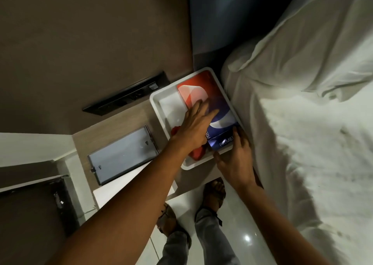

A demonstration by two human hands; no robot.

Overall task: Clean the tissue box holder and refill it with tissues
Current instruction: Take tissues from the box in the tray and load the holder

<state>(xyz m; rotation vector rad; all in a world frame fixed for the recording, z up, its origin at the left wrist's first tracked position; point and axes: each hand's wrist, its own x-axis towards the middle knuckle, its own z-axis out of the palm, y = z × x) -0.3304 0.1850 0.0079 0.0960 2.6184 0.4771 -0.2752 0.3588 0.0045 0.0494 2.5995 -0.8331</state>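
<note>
A white tissue box holder [161, 99] lies open on the wooden bedside table. Inside it sits a red, white and blue tissue pack [203, 83] printed "PREMIER". My left hand [193, 127] lies flat on top of the pack, fingers spread, pressing it down. My right hand [236, 153] grips the pack's near blue end and the holder's near corner. A red cloth [197, 153] lies in the holder under my left wrist, partly hidden.
The holder's clear lid [121, 155] lies flat on the table to the left. A black switch panel [125, 95] is on the wall behind. A bed with white sheets [302, 123] borders the right. My sandalled feet [214, 192] stand on the tiled floor below.
</note>
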